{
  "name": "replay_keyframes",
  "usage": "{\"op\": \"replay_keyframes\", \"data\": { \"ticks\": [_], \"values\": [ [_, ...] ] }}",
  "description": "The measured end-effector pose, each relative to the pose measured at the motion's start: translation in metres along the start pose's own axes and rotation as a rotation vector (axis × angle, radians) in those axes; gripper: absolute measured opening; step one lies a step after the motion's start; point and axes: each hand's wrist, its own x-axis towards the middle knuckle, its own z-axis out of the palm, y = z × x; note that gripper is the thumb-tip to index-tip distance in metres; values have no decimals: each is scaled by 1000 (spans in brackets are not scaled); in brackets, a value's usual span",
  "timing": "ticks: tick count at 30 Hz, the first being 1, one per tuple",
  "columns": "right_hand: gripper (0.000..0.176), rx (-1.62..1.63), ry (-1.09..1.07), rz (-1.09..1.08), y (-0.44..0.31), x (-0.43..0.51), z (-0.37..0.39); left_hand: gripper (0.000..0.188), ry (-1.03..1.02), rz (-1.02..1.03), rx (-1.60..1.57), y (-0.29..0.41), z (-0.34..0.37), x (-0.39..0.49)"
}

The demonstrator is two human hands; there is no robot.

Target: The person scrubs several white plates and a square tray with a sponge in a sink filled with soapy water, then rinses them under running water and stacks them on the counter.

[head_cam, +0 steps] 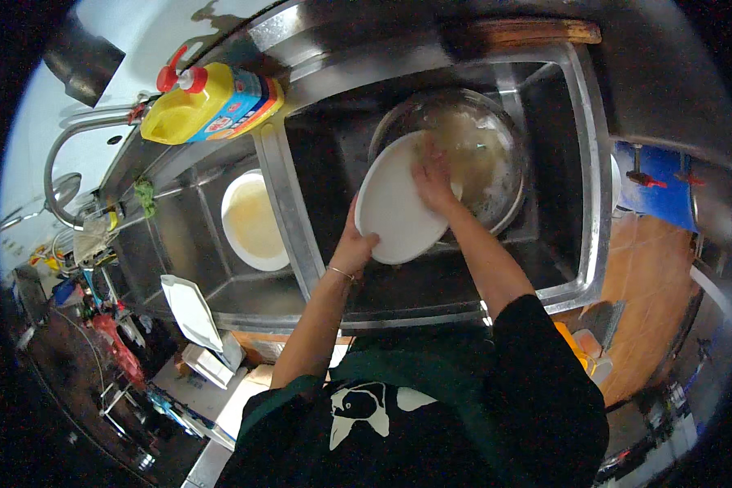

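My left hand (361, 244) grips the lower left rim of a white oval plate (396, 201), its thumb on the face. The plate is tilted over the right basin of a steel sink. On the plate's right part lies my right hand (433, 174), its fingers spread; whether it holds a cloth or sponge is not clear, as the fingertips are blurred. Beneath and beyond the plate stands a large round metal bowl (506, 201) with cloudy, foamy water. In the left basin rests another white oval dish (235, 235) with yellowish liquid in it.
A yellow detergent jug (219, 110) with a red pump stands at the sink's back left corner. A curved metal faucet (52, 165) rises at the far left. The steel divider (293, 213) separates the basins. A wooden board (540, 32) lies behind the sink; a green scrubber (144, 196) is at the left.
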Motion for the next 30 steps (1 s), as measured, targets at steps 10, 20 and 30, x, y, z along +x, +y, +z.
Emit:
{"op": "replay_keyframes", "data": {
  "ticks": [10,20,30],
  "values": [
    [59,46,-248,-150,-79,-42,46,87,-28,110,-32,-6,8,-2],
    [60,-256,-88,156,125,78,103,92,-130,217,32,-38,3,-9],
    [51,888,-590,223,-156,-68,-31,78,-282,-124,-513,-18,-20,-9]
  ]
}}
